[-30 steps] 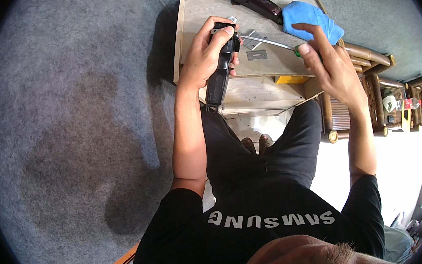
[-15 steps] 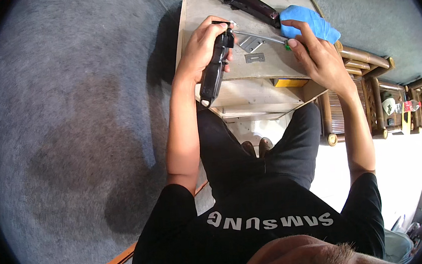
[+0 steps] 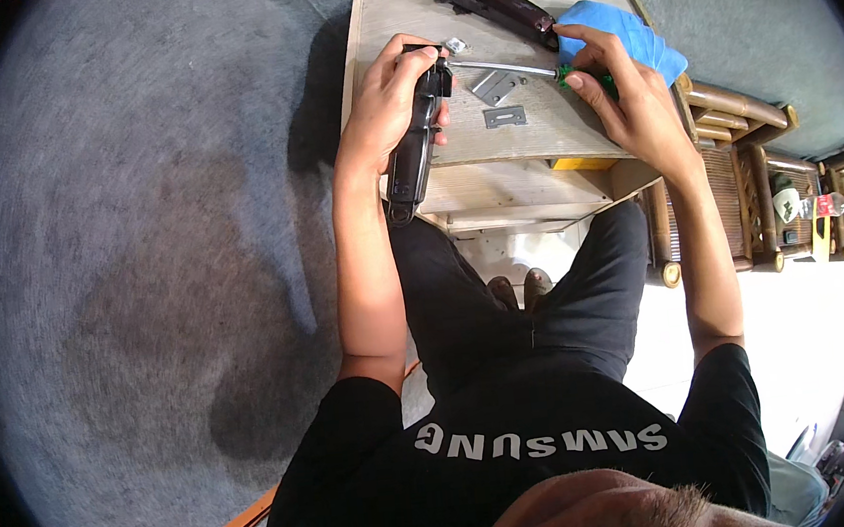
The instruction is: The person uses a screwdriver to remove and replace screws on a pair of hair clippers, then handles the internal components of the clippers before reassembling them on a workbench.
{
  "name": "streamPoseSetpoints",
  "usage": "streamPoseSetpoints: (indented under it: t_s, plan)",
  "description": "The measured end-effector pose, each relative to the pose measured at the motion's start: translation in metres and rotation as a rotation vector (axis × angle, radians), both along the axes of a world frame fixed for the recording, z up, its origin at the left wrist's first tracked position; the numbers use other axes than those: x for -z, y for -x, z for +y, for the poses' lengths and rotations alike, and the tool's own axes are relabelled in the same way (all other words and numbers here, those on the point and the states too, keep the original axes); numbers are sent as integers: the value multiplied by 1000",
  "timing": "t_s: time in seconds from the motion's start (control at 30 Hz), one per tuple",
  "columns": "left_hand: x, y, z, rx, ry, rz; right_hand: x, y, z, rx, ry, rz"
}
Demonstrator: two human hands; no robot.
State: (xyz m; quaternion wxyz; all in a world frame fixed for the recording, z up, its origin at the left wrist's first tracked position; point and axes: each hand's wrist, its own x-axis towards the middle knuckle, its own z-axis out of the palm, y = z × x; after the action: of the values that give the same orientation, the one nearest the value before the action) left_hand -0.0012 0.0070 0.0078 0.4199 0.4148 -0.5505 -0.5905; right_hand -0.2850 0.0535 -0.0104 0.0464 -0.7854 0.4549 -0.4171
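Note:
My left hand [image 3: 383,101] is closed around a black hair clipper body [image 3: 414,154], holding it upright over the left part of a pale wooden table [image 3: 556,136]. In my right hand [image 3: 623,95] is a screwdriver [image 3: 505,66] with a green handle, gripped between thumb and fingers. Its metal shaft points left, and the tip meets the clipper's upper end; the exact contact is too small to make out. Below the shaft lie grey metal blade pieces [image 3: 499,87] and a small slotted metal plate [image 3: 505,117]. A small shiny part [image 3: 456,46] lies beside the clipper's top.
A dark clipper housing [image 3: 495,6] lies at the table's far side, next to a blue cloth [image 3: 613,31]. Under the tabletop, an open shelf holds a yellow box [image 3: 584,163]. Bamboo furniture [image 3: 722,192] stands at the right, with a plastic bottle [image 3: 829,206] on it.
The clipper in my left hand has shifted slightly left and turned a little. The screwdriver has moved left with it, and more of its green handle shows.

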Motion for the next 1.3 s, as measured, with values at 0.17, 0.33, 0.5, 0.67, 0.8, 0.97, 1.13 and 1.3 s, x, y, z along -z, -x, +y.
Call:
streamPoseSetpoints:
  t_s: [0.17,0.33,0.5,0.67,0.8,0.97,1.13,1.3]
  plan:
    - [0,0,0,-16,-16,28,0,0,3,-31,203,101]
    - [-1,1,-1,18,-29,-7,-11,-3,8,28,-127,22]
    - [-1,2,-1,13,-6,2,2,7,-3,23,-14,204]
    - [0,1,-2,-2,-4,-4,0,1,2,44,36,126]
    - [2,0,-2,-2,-10,-7,-6,-6,4,42,23,123]
    - [2,2,-3,-1,-2,23,-1,1,-1,56,51,214]
    - [-1,1,0,9,-6,6,-4,-3,5,66,33,174]
    - [1,2,-2,-5,2,-3,-2,0,2,78,21,234]
